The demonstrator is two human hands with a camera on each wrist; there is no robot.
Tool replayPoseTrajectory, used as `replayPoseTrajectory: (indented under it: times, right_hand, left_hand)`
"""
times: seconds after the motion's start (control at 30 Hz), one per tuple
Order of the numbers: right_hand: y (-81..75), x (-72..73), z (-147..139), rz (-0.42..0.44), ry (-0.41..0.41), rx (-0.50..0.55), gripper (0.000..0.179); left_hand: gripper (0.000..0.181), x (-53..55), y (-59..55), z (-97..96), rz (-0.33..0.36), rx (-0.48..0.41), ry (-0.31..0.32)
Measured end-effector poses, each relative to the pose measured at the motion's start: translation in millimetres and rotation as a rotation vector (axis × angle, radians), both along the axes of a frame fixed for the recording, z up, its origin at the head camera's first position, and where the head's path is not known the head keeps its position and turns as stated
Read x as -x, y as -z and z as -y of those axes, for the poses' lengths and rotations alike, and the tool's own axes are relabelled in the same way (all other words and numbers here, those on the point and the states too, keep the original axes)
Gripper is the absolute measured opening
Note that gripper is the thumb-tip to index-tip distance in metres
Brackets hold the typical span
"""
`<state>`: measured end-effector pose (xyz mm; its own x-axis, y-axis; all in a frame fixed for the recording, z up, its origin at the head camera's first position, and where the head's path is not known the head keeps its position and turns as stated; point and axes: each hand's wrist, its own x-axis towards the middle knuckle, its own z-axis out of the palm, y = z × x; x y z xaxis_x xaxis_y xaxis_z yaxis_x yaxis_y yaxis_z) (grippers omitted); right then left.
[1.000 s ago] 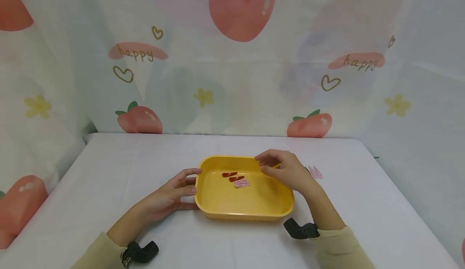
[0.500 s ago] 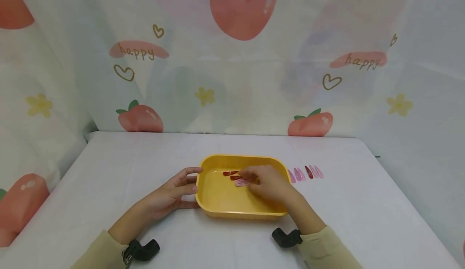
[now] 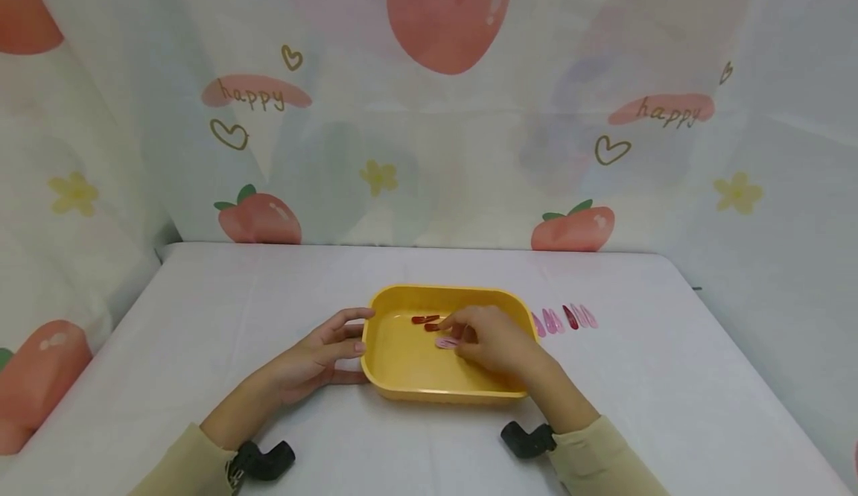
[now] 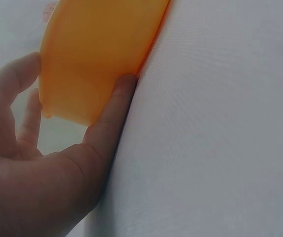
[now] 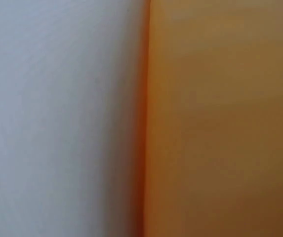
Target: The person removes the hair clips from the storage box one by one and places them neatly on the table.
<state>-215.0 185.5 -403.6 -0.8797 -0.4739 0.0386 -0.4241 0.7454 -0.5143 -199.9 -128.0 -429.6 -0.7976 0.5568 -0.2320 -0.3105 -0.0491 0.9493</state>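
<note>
In the head view my left hand (image 3: 311, 358) rests against the left end of a yellow tray (image 3: 418, 392), its spread fingertips at the rim. The left wrist view shows the thumb (image 4: 114, 106) low along the tray wall. My right hand (image 3: 492, 339) is inside the tray with bent fingers, over a few snap hair clips. One red hair clip (image 3: 424, 319) lies apart from the fingers; another red clip (image 3: 432, 327) is partly under the index fingertip. A pink hair clip (image 3: 446, 342) lies at the thumb tip. I cannot tell whether the fingers pinch a clip.
On the white table (image 3: 670, 407), right of the tray, several pink clips (image 3: 550, 322) and a dark red clip (image 3: 570, 317) lie in a row. A printed curtain (image 3: 429, 146) hangs behind the table. The right wrist view shows only the tray's wall (image 5: 220, 118) and white cloth.
My right hand has moved from the tray's right rim left and down to the clips inside. The pink clip there has shifted slightly toward me. The left hand stays at the tray's end.
</note>
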Motion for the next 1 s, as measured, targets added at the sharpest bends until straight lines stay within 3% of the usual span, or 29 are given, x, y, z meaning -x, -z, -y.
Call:
replayPoseTrajectory:
  times: [0.6, 1.0]
  right_hand:
    - [2.2, 2.8, -6.2, 0.016, -0.126, 0.041, 0.027]
    - [-10.4, 3.9, -10.6, 0.125, -0.072, 0.213, 0.033]
  left_hand:
    - [0.057, -1.1, -0.1, -0.2, 0.001, -0.014, 0.006]
    - [0.056, -0.5, 0.6, -0.5, -0.001, -0.024, 0.006]
